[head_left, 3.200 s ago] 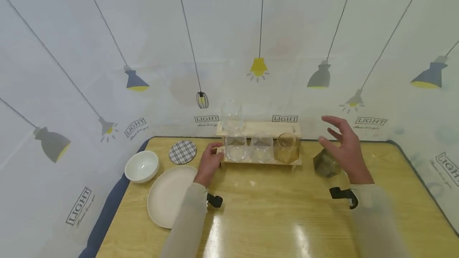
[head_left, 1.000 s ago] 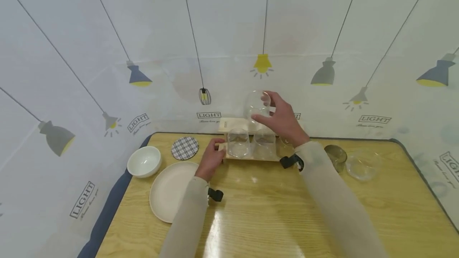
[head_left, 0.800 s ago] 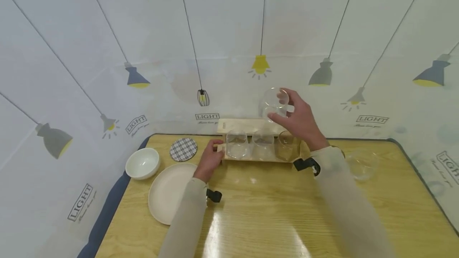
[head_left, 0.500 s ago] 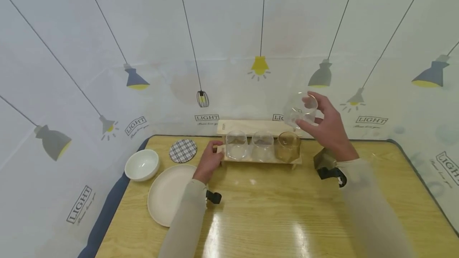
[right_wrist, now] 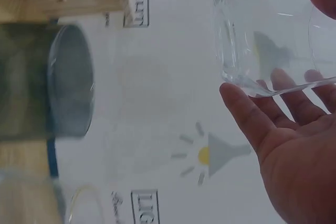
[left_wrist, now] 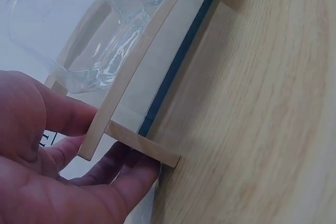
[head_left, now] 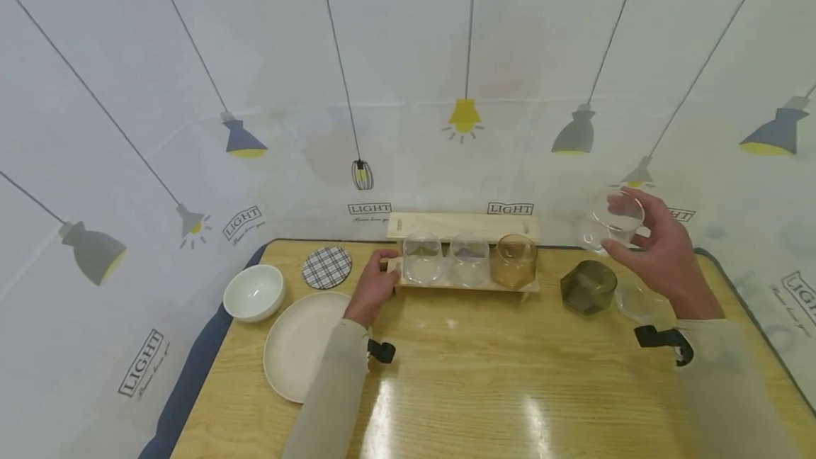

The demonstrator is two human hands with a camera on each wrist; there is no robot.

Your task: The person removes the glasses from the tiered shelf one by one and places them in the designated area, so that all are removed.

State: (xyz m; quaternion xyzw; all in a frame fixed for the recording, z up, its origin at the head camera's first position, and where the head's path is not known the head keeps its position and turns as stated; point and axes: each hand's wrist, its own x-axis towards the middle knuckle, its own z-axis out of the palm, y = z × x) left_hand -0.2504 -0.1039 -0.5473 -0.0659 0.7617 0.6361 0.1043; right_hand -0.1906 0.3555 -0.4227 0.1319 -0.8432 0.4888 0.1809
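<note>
My right hand [head_left: 666, 253] holds a clear drinking glass [head_left: 615, 222] in the air over the table's back right. In the right wrist view the fingers lie along one side of the glass [right_wrist: 262, 40], with the thumb on the other. At the left end of a two-tier wooden rack [head_left: 462, 227], my left hand [head_left: 372, 287] grips the lower shelf; the left wrist view has its fingertips around the shelf end and leg [left_wrist: 144, 142]. Two clear glasses [head_left: 422, 261] and an amber glass [head_left: 513, 262] stand on that shelf. The upper shelf bears nothing.
Below the held glass, a smoky grey glass [head_left: 588, 289] stands beside another clear glass [head_left: 637, 303], partly hidden by my right hand. Leftward lie a beige plate [head_left: 302, 349], a white bowl [head_left: 253, 294] and a checked coaster [head_left: 327, 268]. A printed wall covering [head_left: 408, 126] rises behind.
My right hand, first open near the smoky glass, has taken the clear glass off the rack's upper shelf and carried it rightward, lower at the end. The left hand has stayed on the rack.
</note>
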